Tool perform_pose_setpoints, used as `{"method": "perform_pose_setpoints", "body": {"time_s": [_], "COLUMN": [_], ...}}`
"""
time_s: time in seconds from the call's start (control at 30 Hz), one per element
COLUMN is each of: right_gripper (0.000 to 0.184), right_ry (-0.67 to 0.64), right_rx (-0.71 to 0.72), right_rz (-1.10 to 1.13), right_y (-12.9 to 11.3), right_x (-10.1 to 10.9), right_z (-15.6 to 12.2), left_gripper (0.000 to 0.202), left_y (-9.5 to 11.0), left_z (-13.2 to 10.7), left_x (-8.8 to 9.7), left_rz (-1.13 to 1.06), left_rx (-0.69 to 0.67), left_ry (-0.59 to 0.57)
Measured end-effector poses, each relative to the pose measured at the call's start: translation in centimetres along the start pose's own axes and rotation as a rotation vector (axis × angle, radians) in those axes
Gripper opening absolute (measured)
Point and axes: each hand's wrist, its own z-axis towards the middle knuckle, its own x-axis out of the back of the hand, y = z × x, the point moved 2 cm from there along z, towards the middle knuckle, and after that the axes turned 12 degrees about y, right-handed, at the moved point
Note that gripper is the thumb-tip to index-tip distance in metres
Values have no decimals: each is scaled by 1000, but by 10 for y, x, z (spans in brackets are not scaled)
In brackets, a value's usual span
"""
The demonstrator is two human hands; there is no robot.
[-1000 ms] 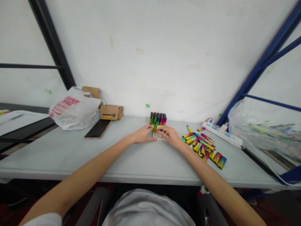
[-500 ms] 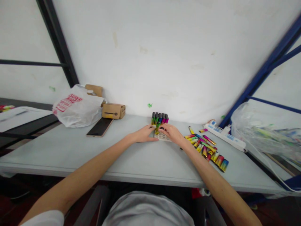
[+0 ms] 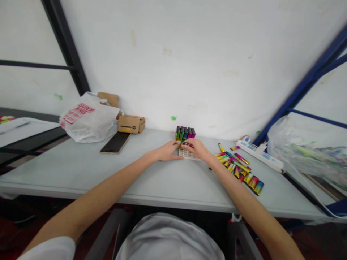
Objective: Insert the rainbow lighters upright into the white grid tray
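A white tray with round holes (image 3: pixel 188 155) lies on the table between my hands. Rows of shiny colour-graded tubes with dark tops (image 3: pixel 185 133) stand upright in its far part. My left hand (image 3: pixel 166 151) holds the tray by its left side, the thumb near the front corner and the fingers farther back. Above the holes, my right hand (image 3: pixel 197 148) pinches a yellow-green tube (image 3: pixel 182 146) just in front of the standing rows. My fingers cover much of this tube, and whether its lower end sits in a hole is hidden.
Loose colour-graded tubes (image 3: pixel 235 166) lie in a heap beside my right forearm. A white power strip (image 3: pixel 260 155) is behind them, near a clear plastic bag (image 3: pixel 306 155). To the left are a phone (image 3: pixel 115 142), a small cardboard box (image 3: pixel 131 124) and a white plastic bag (image 3: pixel 89 121).
The tube in my right hand has come down toward the tray, and less of it shows above my fingers. My left hand stays at the tray's left side. The view has shifted slightly.
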Motion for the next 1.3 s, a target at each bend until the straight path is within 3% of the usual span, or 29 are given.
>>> {"method": "perform_pose_setpoints", "body": {"time_s": [0.23, 0.5, 0.67, 0.83, 0.97, 1.1, 1.2, 1.3], "right_gripper": [53, 42, 36, 46, 34, 31, 35, 39], "right_ry": [56, -45, -89, 4, 52, 5, -35, -196], "right_rx": [-144, -133, -86, -144, -364, -613, -670, -681], "right_rz": [-51, -339, -315, -358, -597, -768, -741, -581], "right_y": [3, 7, 7, 20, 47, 66, 64, 50], "right_x": [-9, -20, -21, 22, 62, 93, 115, 122], "right_z": [4, 1, -7, -15, -30, -47, -54, -58], "left_gripper": [77, 75, 72, 76, 74, 74, 77, 78], "left_y": [0, -1, 1, 1, 2, 3, 4, 5], "left_z": [0, 0, 0, 0, 1, 0, 0, 0], "left_x": [-2, -1, 1, 1, 2, 5, 6, 6], "left_rz": [17, 4, 7, 41, 49, 47, 52, 53], "left_rx": [15, 18, 20, 44, 42, 50, 53, 52], "left_ry": [-11, 7, 4, -9, -19, -26, -33, -46]}}
